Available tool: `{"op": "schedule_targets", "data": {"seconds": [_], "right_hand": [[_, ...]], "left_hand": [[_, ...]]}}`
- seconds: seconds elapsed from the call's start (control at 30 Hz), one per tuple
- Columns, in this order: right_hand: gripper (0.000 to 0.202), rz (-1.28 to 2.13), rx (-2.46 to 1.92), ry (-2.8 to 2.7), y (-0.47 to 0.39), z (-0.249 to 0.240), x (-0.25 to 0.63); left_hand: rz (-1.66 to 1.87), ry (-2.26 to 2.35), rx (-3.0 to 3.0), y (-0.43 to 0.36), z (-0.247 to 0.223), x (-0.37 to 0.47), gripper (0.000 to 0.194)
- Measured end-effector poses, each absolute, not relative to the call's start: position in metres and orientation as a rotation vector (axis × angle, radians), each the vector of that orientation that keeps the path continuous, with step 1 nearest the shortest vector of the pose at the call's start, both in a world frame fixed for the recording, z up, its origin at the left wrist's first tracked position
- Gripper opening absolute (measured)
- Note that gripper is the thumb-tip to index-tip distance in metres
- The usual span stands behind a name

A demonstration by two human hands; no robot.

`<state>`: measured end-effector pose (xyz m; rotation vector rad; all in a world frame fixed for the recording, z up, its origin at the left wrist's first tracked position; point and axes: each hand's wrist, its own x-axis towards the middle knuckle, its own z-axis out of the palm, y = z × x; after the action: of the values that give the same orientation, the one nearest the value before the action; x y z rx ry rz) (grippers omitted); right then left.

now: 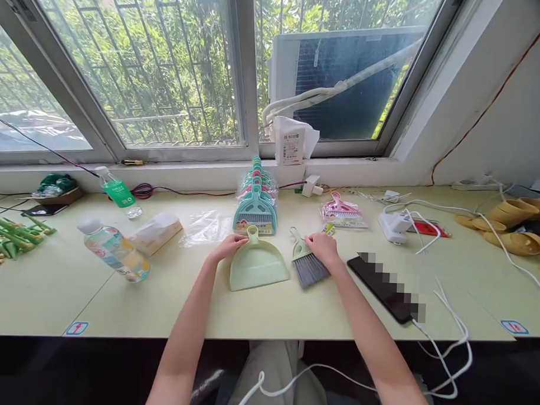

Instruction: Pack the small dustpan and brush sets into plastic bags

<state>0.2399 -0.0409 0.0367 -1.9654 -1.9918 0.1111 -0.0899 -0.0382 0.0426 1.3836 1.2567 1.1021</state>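
A pale green dustpan [259, 266] lies on the table in front of me, its handle pointing to the window. My left hand [229, 248] is closed on the dustpan's handle end from the left. To its right is a small green hand brush [311, 270] with grey bristles toward me. My right hand [324, 250] pinches the brush near its handle; the fingertips are partly hidden. A yellow-green label [328, 229] shows just beyond that hand. Behind the dustpan stands a row of wrapped dustpan-and-brush sets [255, 211]. A pink wrapped set [343, 212] lies farther right.
Clear plastic wrap [206, 228], a tissue pack [157, 231] and two bottles, one large [115, 250] and one green-labelled [120, 191], are on the left. At right lie a black phone [382, 288] on a white cable and a power strip [394, 226]. The table's front edge is near my forearms.
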Motion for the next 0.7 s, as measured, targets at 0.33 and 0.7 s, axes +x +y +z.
{"op": "schedule_targets", "data": {"seconds": [0.33,0.7], "right_hand": [[0.009,0.186,-1.768,-2.039,-0.034,0.032,0.262],[0.034,1.185,-1.055,-1.575,-0.050,0.060,0.234]], "left_hand": [[0.856,1.332,1.779,-0.033,0.036,-0.091,0.024],[1.065,1.090,1.406,-0.049,0.047,-0.054,0.038]]}}
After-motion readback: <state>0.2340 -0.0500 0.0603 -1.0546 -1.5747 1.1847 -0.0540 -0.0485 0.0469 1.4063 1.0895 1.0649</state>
